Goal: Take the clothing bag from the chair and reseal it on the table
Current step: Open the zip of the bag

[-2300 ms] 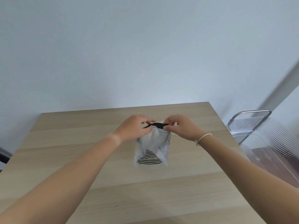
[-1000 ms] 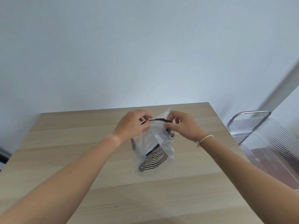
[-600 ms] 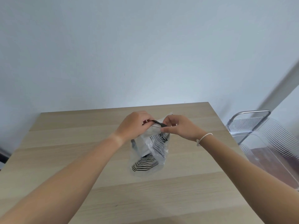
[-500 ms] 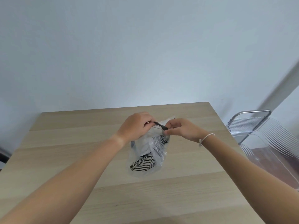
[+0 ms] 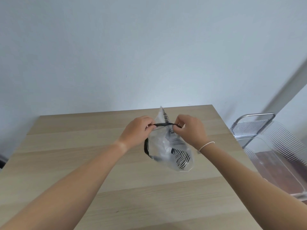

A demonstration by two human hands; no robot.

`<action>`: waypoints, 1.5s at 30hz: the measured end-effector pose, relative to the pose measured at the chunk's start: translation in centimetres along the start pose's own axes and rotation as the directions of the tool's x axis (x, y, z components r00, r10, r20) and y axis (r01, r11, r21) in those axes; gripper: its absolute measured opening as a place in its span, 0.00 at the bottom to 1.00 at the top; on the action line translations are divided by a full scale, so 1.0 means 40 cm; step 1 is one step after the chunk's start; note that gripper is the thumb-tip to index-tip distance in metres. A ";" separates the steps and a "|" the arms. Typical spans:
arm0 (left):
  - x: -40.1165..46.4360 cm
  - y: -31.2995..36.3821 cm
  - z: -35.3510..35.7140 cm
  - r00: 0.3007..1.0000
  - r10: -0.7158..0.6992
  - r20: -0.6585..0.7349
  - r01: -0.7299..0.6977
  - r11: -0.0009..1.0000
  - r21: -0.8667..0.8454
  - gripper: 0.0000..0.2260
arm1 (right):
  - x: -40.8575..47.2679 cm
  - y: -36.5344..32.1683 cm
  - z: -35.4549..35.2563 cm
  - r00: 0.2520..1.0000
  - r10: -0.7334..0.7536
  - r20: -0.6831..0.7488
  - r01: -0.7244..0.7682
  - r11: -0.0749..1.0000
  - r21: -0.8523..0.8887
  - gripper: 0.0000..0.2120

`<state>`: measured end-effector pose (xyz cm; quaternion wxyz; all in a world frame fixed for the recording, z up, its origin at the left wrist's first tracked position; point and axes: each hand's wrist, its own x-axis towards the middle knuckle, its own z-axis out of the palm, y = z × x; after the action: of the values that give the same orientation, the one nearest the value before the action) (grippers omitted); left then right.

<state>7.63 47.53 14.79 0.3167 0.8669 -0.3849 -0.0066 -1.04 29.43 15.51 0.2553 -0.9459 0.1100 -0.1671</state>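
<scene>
Where the two forearms meet over the far half of the pale wooden table (image 5: 83, 146), both hands pinch the black strip (image 5: 163, 124) along the mouth of a clear, crinkled plastic clothing bag (image 5: 163, 146). The left hand (image 5: 137, 130) is closed on the strip's left end, thumb and curled fingers (image 5: 148, 128) pressing it; the right hand (image 5: 191, 130), a thin white band (image 5: 206, 145) at its wrist, is closed on the right end. The strip runs taut and nearly level between them. Below it the bag hangs tilted toward the right, its lower corner near or touching the tabletop; which one cannot be told. Inside sits a black-and-white striped garment (image 5: 181, 157), folded and partly blurred by the plastic. A flap of bag with more stripes sticks up behind the strip. A dark band curves down the bag's left edge; whether it belongs to the bag or the clothing is unclear. Whether the seal is fully pressed shut is hidden by the fingertips. At the right, a transparent ribbed chair with a metal frame (image 5: 254, 127) is cut off by the picture's edge.
</scene>
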 end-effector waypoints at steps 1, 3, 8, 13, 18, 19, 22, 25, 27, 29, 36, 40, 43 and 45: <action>0.002 0.003 0.002 1.000 0.004 -0.008 -0.004 1.000 0.011 0.05 | 0.000 -0.011 0.000 0.996 -0.048 -0.070 0.042 0.996 -0.083 0.04; 0.004 0.008 0.004 1.000 0.019 -0.016 -0.018 0.999 0.043 0.06 | 0.000 -0.022 0.003 0.982 -0.113 -0.153 0.087 0.982 -0.167 0.03; -0.003 0.008 0.000 0.998 -0.003 -0.058 0.005 0.999 0.035 0.04 | -0.005 -0.024 -0.005 0.978 -0.154 -0.143 0.147 0.988 -0.057 0.02; 0.008 0.026 -0.011 0.999 0.038 0.019 -0.039 0.999 0.006 0.10 | 0.004 -0.040 -0.012 0.975 -0.212 -0.071 0.212 0.977 -0.009 0.03; 0.015 0.032 -0.018 0.996 0.082 -0.031 -0.079 0.995 0.063 0.07 | 0.003 -0.030 -0.013 0.983 -0.132 0.124 0.110 0.979 0.170 0.06; 0.013 0.030 -0.019 0.996 0.086 -0.037 -0.084 0.995 0.059 0.08 | 0.000 -0.024 -0.016 0.975 -0.108 0.195 0.063 0.973 0.224 0.08; 0.005 0.029 -0.027 0.994 0.087 -0.065 -0.086 0.996 0.023 0.09 | -0.018 0.005 -0.008 0.916 -0.047 0.398 -0.098 0.937 0.336 0.04; 0.009 0.025 -0.042 0.992 0.084 -0.098 -0.089 0.995 -0.050 0.09 | -0.038 0.022 0.011 0.855 -0.020 0.519 -0.225 0.887 0.404 0.08; 0.014 0.021 -0.050 0.992 0.087 -0.096 -0.094 0.993 -0.074 0.09 | -0.042 0.019 0.016 0.852 -0.015 0.523 -0.254 0.862 0.439 0.12; 0.017 0.018 -0.051 0.992 0.089 -0.085 -0.095 0.992 -0.080 0.09 | -0.038 0.016 0.017 0.857 0.003 0.516 -0.277 0.846 0.456 0.13; 0.011 -0.009 -0.057 0.995 0.088 -0.052 -0.093 0.991 -0.094 0.10 | -0.029 0.013 0.024 0.831 -0.038 0.555 -0.361 0.722 0.590 0.08; 0.002 -0.027 -0.064 0.997 0.069 -0.021 -0.069 0.998 -0.014 0.09 | -0.015 0.027 0.016 0.891 0.052 0.450 -0.302 0.808 0.505 0.10; -0.007 -0.041 -0.057 0.998 0.057 0.006 -0.057 0.998 0.026 0.08 | 0.001 0.027 0.007 0.958 0.088 0.274 -0.171 0.940 0.295 0.14; -0.012 -0.045 -0.045 0.999 0.053 -0.004 -0.053 0.998 0.036 0.07 | 0.006 0.020 0.008 0.990 0.087 0.108 -0.100 0.989 0.114 0.13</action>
<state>8.94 49.74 15.11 0.3020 0.8621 -0.4068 0.0109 -0.79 28.82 14.88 0.3240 -0.9302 0.1309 -0.1125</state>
